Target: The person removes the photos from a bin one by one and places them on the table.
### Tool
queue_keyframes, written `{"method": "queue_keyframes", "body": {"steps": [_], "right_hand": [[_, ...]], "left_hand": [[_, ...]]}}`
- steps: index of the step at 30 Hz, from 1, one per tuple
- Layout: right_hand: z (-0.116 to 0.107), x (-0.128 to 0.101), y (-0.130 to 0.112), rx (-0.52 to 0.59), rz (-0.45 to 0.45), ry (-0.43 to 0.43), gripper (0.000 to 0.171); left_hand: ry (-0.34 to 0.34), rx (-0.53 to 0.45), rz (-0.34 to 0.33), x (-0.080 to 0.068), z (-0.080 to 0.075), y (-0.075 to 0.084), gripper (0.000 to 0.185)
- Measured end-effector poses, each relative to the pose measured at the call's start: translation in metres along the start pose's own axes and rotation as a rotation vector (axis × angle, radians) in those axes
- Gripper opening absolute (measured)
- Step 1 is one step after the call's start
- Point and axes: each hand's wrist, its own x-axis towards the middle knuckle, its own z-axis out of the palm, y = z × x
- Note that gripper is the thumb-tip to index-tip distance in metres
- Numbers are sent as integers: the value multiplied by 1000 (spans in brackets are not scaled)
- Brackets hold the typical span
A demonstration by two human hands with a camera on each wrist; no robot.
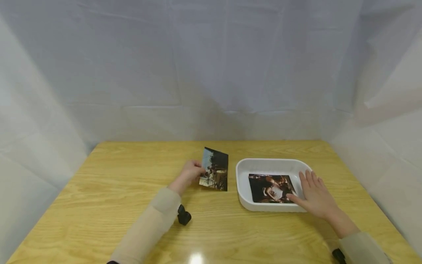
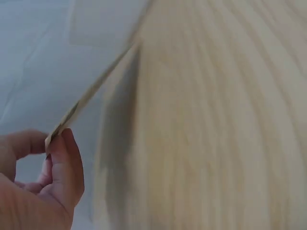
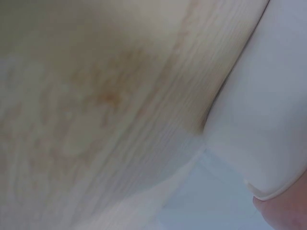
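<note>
My left hand (image 1: 190, 171) pinches a picture card (image 1: 215, 169) by its left edge, holding it tilted up left of the tray. In the left wrist view the card (image 2: 91, 93) shows almost edge-on between thumb and fingers of the left hand (image 2: 41, 182). A white plastic tray (image 1: 270, 162) stands on the right, with dark picture cards (image 1: 270, 189) lying flat inside. Over the tray's right rim lies my right hand (image 1: 316, 196), fingers straight and spread, thumb at the cards' right edge. Only a bit of the right hand (image 3: 288, 206) shows beside the tray wall (image 3: 268, 86) in its wrist view.
Everything stands on a light wooden table (image 1: 108, 179). White sheeting (image 1: 197, 66) hangs behind the table and along both sides. A black wrist device (image 1: 184, 215) is on the left forearm, another (image 1: 338, 255) on the right.
</note>
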Motion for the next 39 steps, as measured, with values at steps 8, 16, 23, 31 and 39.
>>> {"method": "queue_keyframes", "body": {"steps": [8, 16, 23, 31, 39], "right_hand": [[0, 0, 0, 3, 1, 3, 89], [1, -2, -1, 14, 8, -3, 90], [1, -3, -2, 19, 9, 4, 89], [-1, -4, 0, 9, 10, -7, 90], [-1, -5, 2, -5, 1, 12, 89]], "left_hand": [[-15, 541, 172, 0, -2, -9, 46], [-47, 747, 129, 1, 0, -9, 46], [-62, 798, 110, 1, 0, -5, 37], [-49, 830, 123, -1, 6, 8, 25], [-35, 649, 406, -4, 48, 52, 32]]}}
